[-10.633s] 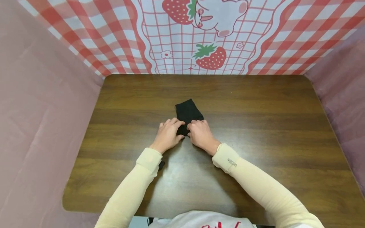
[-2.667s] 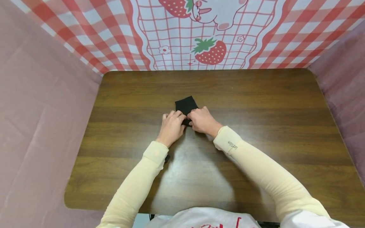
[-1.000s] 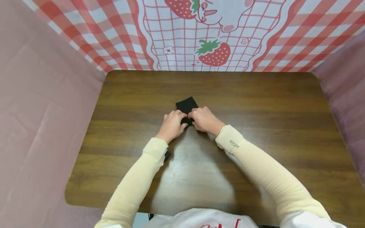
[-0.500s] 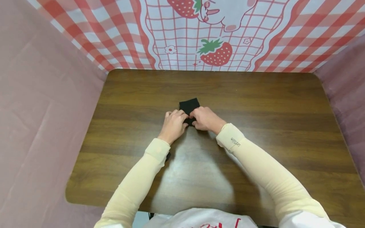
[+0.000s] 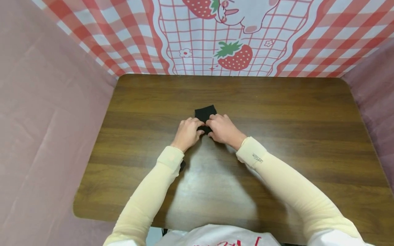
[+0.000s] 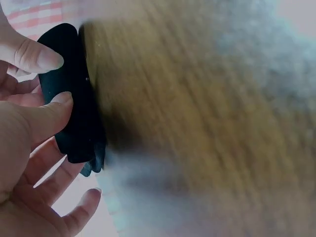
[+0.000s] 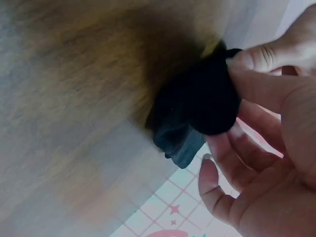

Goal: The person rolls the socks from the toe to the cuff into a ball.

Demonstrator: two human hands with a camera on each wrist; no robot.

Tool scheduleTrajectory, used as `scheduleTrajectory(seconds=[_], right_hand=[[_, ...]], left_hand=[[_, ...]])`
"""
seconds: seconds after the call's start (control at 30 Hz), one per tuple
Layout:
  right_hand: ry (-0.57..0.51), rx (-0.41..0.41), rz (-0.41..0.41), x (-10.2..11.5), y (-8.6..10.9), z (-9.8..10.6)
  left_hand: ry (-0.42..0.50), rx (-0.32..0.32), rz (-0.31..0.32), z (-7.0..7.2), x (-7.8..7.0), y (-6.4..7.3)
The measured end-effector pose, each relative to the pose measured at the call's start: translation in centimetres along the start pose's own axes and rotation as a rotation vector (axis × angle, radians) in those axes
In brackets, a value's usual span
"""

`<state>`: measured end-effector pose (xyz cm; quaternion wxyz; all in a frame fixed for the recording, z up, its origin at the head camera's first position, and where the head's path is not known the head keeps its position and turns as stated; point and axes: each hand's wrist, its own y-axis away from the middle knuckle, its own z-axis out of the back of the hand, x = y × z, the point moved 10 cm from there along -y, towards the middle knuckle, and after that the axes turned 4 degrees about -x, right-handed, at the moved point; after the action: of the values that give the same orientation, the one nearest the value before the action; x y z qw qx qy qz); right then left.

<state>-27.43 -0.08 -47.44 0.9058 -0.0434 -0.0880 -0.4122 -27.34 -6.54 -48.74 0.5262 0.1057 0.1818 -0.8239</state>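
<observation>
A piece of black cloth (image 5: 205, 112) lies on the table, its far end flat and its near end rolled into a thick fold. My left hand (image 5: 188, 132) pinches the left part of the roll, thumb on the near side and fingers over the top. On the right part, my right hand (image 5: 224, 129) does the same. The left wrist view shows both thumbs pressed on the rolled cloth (image 6: 69, 118). Loose layers of the cloth (image 7: 185, 148) stick out past the roll in the right wrist view. The hands cover much of the near end.
The brown wooden table (image 5: 277, 112) reaches all around the cloth. Behind it hangs a red-and-white checked curtain (image 5: 197, 61) with strawberries; pink cloth (image 5: 46, 119) hangs at the sides. A small black object (image 5: 182, 166) shows at the left cuff.
Over the earlier frames the cloth has become shorter, its near end rolled away from the body, with both hands moving forward along it. In the last second the thumbs and fingers shift slightly.
</observation>
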Motion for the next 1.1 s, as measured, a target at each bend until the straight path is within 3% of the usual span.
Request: scheduleTrajectory(seconds=[0.2,0.47,0.67,0.9,1.1], right_hand=[[0.041,-0.058,0.035,0.3,0.2,0.1],[0.015,-0.031,0.040,-0.2,-0.4,-0.3],[-0.030,-0.004,0.026,-0.6,-0.9,-0.6],[-0.076,0.045,0.009,-1.0,-1.2,-0.7],[-0.125,0.082,-0.020,-1.2,-1.0,-0.7]], left_hand=[[0.070,0.004,0.002,0.1,0.1,-0.3],[0.129,0.014,0.047,-0.1,0.6,0.0],[0.029,-0.019,0.033,0.0,0.1,0.6],[-0.092,-0.111,0.001,0.7,-0.9,1.0],[-0.086,-0.067,0.027,0.5,-1.0,0.4]])
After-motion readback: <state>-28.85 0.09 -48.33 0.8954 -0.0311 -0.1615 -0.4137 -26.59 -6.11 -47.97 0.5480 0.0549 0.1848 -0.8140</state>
